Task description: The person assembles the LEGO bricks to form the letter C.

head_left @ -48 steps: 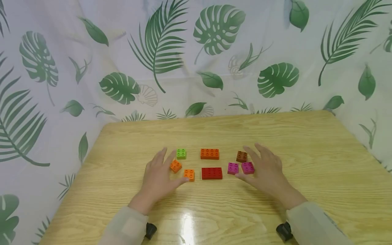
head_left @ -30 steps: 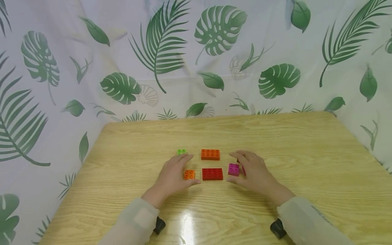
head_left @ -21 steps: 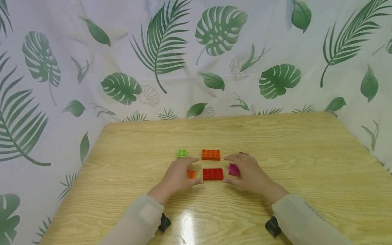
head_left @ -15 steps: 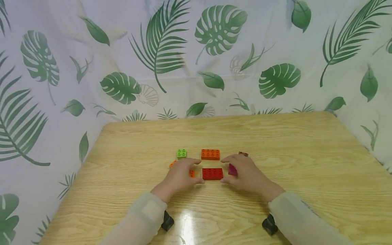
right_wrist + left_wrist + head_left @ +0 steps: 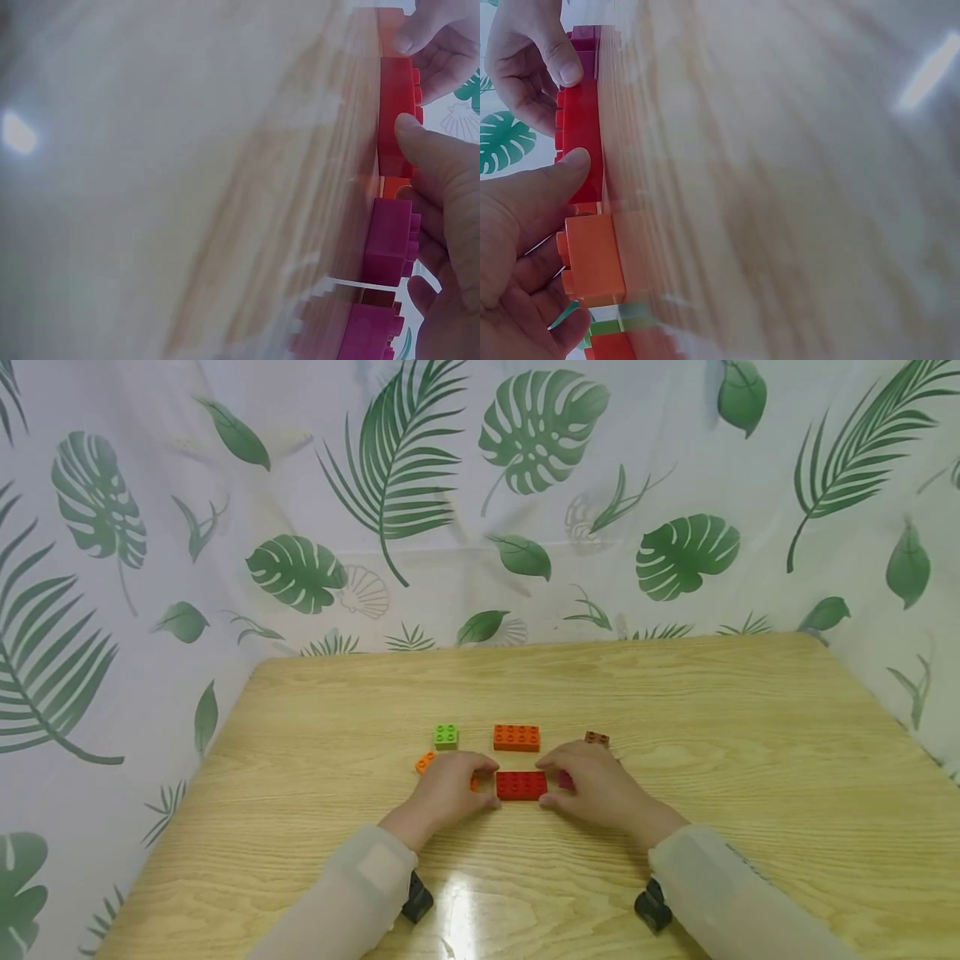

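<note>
A long red toy brick (image 5: 521, 786) lies studs up on the wooden table. My left hand (image 5: 447, 785) has its thumb and index fingertip at the brick's left end, thumb in front and finger behind. The right hand (image 5: 596, 781) holds the opposite end the same way. An orange brick (image 5: 594, 259) sits under my left palm, beside the curved fingers. Beneath the right palm is a magenta brick (image 5: 388, 238), with another magenta brick (image 5: 367, 330) further out. Fingertip contact behind the red brick is hidden.
Behind the red brick lies a long orange-red brick (image 5: 516, 737). A lime green brick (image 5: 446, 737) and a second orange brick (image 5: 425, 762) are at left. To the right is a brown brick (image 5: 597, 739). A leaf-print cloth (image 5: 450, 502) hangs behind the table (image 5: 337, 710).
Both hands have come inward over the small bricks to the ends of the red brick. Thumbs and fingers have narrowed around it. The bricks show no clear shift.
</note>
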### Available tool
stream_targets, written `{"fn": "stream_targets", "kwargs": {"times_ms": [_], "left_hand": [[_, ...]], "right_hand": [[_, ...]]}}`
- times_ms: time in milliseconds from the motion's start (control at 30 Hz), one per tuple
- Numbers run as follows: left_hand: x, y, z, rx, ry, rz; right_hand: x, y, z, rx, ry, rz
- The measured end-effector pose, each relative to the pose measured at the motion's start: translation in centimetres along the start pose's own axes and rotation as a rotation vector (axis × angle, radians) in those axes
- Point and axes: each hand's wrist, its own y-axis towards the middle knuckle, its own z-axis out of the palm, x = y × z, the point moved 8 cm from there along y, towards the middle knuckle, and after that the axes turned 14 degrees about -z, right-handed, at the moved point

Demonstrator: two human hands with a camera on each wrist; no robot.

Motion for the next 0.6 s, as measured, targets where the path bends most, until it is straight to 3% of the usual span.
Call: {"fn": "stream_targets", "kwargs": {"times_ms": [333,600], "left_hand": [[-0.03,0.35,0.48,-0.004,0.016,0.011],[-0.14,-0.16,0.05,0.017,-0.059,0.008]], "right_hand": [[0.0,0.06,0.09,0.005,-0.007,-0.002],[0.48,-0.32,-0.72,-0.05,0.028,0.006]]}}
